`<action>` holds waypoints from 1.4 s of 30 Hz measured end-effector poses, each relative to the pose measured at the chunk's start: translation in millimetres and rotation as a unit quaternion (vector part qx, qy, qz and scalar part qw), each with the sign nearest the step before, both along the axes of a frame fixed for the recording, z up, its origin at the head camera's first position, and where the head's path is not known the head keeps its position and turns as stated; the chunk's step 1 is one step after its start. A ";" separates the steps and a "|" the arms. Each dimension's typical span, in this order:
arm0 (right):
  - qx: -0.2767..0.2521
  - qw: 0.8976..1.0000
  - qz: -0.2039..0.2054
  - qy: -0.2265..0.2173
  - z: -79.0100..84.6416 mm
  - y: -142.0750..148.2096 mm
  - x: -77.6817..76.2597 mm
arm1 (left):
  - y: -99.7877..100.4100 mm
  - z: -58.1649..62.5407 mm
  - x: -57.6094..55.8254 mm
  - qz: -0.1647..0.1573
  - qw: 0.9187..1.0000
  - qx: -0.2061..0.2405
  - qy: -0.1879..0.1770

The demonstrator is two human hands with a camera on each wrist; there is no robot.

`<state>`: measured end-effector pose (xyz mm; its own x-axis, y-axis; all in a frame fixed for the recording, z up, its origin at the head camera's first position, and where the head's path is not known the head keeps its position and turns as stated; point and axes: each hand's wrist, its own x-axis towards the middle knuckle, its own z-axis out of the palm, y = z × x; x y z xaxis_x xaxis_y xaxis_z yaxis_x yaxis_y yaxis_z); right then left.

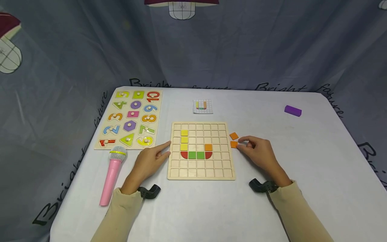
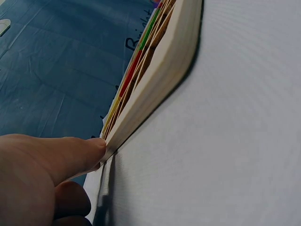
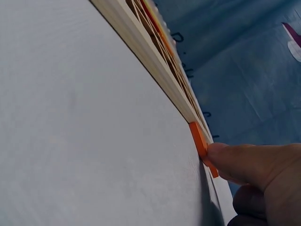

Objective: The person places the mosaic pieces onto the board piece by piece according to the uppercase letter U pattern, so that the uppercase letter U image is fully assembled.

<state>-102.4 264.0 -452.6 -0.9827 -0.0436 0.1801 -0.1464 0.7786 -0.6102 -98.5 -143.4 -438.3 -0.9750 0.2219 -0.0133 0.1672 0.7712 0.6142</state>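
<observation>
A square wooden grid board [image 1: 201, 173] lies flat and holds a U-like figure of coloured tiles: three yellow tiles [image 1: 184, 140], two red quarter-rounds [image 1: 208, 155], two green squares [image 1: 196, 155] and an orange square [image 1: 208, 147]. My left hand [image 1: 148, 163] rests at the board's left edge, thumb and index finger extended against it. Just off the right edge lie two loose orange square tiles [image 1: 234, 144]. My right hand [image 1: 259, 152] is beside them, its thumb touching the nearer tile [image 3: 199, 141] and its index finger apart from the thumb; its other fingers are curled under.
Behind the board lies a small pattern card [image 1: 203, 106] showing a similar figure. To the left are a number-and-shape puzzle board [image 1: 139, 132] and a pink toy microphone [image 1: 111, 181]. A purple cylinder [image 1: 293, 111] lies at the back right. Grey curtain [image 1: 242, 50] surrounds the white table [image 1: 193, 215].
</observation>
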 end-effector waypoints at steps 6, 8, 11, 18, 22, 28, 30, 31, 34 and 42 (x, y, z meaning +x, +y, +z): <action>-0.012 0.999 0.008 -0.038 0.5 1.5 0.0 | 0.0 -0.7 0.0 -0.003 1.000 0.000 0.001; -0.014 0.999 0.012 -0.044 1.0 1.6 0.0 | -0.2 -0.9 -0.2 -0.004 1.000 -0.001 0.004; -0.012 0.999 0.018 -0.043 1.0 1.8 -0.5 | -0.6 -1.1 -0.5 -0.004 1.000 -0.001 0.006; 0.002 0.999 0.027 -0.017 -1.0 1.8 -2.1 | -0.9 -0.4 -0.7 -0.005 1.000 0.002 0.004; 0.007 0.999 0.033 0.000 -2.7 1.0 -2.2 | -1.1 -0.3 -0.2 -0.004 1.000 0.000 0.007; 0.006 0.999 0.032 0.012 -1.9 0.0 -1.1 | -0.9 -0.3 0.0 -0.005 1.000 0.001 0.007; 0.003 0.999 0.031 0.017 -0.9 -0.7 -1.2 | -1.3 -0.4 0.1 -0.005 1.000 0.002 0.005; 0.000 0.999 0.030 0.018 -0.4 -1.2 -1.5 | -1.4 -0.5 0.1 -0.005 1.000 0.002 0.005; -0.009 0.999 0.031 0.021 1.3 -3.8 -3.2 | -1.4 -0.5 0.2 -0.004 1.000 0.002 0.004; -0.028 0.999 0.041 0.017 6.0 -19.4 -9.9 | -1.1 -1.2 -0.1 -0.003 1.000 0.002 0.003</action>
<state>-112.3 244.5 -446.6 -0.9695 -0.1120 0.2180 -0.2294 0.7282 -0.6459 -98.6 -144.5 -439.5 -0.9739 0.2270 -0.0067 0.1748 0.7679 0.6162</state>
